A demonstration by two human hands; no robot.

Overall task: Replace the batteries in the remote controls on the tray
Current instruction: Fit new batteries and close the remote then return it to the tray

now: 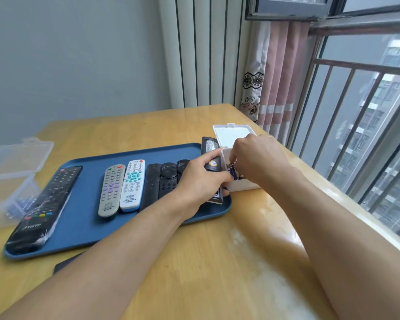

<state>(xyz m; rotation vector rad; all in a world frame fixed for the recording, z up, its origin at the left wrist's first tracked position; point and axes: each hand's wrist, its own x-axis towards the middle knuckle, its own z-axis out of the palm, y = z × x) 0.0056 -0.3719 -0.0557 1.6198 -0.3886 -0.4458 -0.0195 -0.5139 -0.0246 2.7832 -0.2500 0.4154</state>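
Head view: left hand [201, 179] fingers wrap the black remote [210, 158]; right hand [254, 158] fingers pinch a battery [233, 174].

Five plastic remote controls are laid face up on a blue rectangular tray [83, 227]: one long black [44, 209], one grey [111, 190], one white [132, 185], two slim black [164, 181]. A sixth black remote [210, 158] is held face down at the tray's right edge.
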